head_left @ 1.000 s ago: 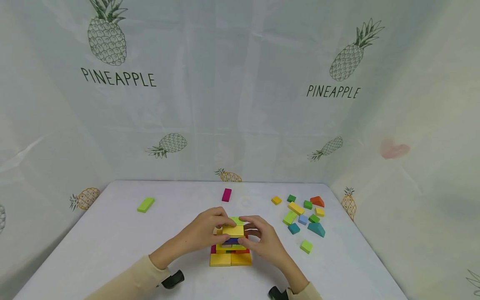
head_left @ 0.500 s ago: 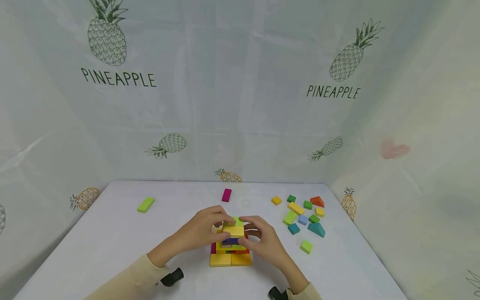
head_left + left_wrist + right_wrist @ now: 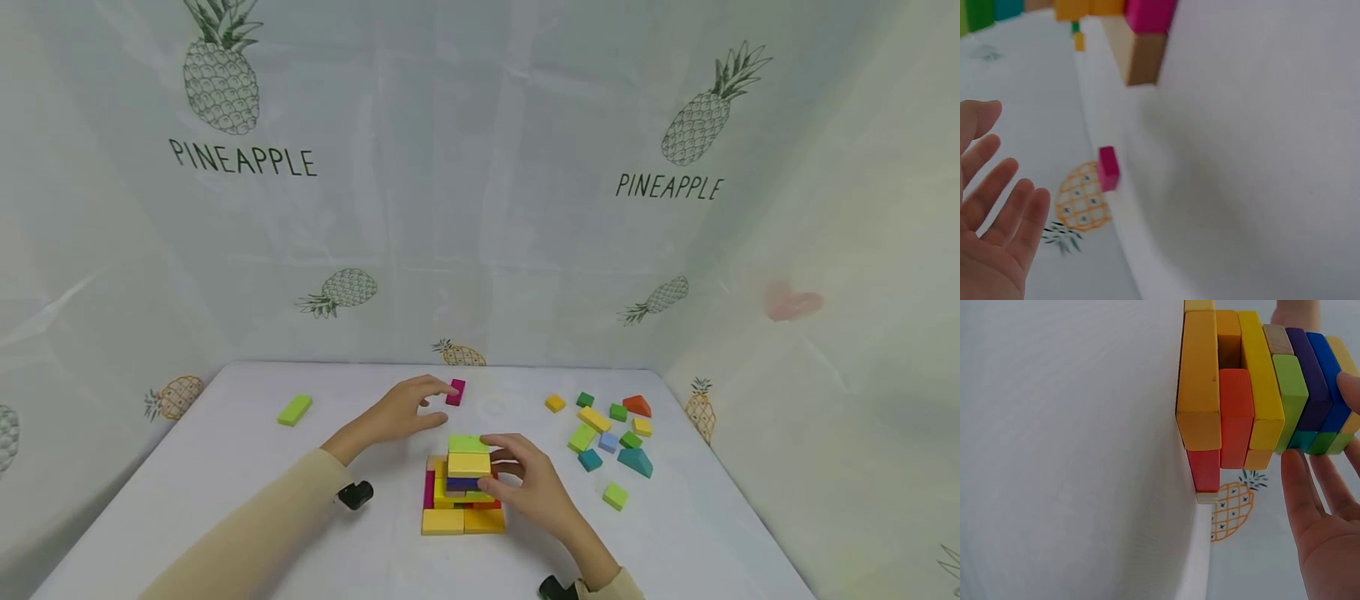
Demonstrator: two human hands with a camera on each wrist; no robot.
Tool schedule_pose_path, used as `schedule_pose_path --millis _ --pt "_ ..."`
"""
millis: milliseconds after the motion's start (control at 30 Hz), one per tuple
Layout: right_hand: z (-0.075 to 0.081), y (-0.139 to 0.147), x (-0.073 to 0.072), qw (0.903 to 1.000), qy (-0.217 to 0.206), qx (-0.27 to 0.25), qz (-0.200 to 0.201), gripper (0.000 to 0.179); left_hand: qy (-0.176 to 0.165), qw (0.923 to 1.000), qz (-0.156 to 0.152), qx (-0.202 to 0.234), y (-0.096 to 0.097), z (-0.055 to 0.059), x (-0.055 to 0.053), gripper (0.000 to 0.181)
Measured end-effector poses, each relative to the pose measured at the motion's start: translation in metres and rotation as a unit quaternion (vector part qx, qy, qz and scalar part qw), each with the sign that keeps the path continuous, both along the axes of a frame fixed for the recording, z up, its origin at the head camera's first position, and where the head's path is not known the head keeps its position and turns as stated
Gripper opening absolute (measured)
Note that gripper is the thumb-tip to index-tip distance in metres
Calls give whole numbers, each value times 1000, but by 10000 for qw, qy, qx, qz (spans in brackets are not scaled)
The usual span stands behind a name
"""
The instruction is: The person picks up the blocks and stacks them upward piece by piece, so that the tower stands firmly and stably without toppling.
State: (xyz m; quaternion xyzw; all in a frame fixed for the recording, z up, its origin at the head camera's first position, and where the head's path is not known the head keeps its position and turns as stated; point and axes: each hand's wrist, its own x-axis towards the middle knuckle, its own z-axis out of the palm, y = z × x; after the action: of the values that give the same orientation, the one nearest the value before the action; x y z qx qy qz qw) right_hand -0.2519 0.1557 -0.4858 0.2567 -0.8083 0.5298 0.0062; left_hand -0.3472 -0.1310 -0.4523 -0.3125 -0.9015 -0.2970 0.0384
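The left hand (image 3: 402, 412), empty and loosely spread, hovers by the magenta block (image 3: 458, 398) on the tabletop (image 3: 690, 533). The right hand (image 3: 531, 485) grips the block tower (image 3: 468, 464) high up; a sideways tug could skew it.

Pale cloth backdrop (image 3: 450, 208), pineapple prints (image 3: 222, 87), dark "PINEAPPLE" lettering (image 3: 243, 158), faded red heart (image 3: 791, 302), white tabletop (image 3: 210, 467)

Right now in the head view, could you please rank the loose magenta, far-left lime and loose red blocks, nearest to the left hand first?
From the left hand:
1. Loose magenta block: on its right.
2. Lime block: far left.
3. Loose red block: far right.
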Motion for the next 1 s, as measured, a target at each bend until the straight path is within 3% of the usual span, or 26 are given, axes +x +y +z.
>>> schedule_pose_path --millis 233,400,667,1000 --pt "0 -1 1 10000 -2 -39 66 56 -516 9980 90 -359 6 -14 -30 53" --pt "1 -2 1 9999 -7 -94 123 57 -697 9948 294 -676 8 -22 -44 56" --pt "0 -2 0 9999 39 -78 109 56 -854 9911 284 -984 5 -33 -49 63" --pt "3 0 1 9999 -4 -91 84 56 -382 9900 576 -1231 -5 -39 -50 60"
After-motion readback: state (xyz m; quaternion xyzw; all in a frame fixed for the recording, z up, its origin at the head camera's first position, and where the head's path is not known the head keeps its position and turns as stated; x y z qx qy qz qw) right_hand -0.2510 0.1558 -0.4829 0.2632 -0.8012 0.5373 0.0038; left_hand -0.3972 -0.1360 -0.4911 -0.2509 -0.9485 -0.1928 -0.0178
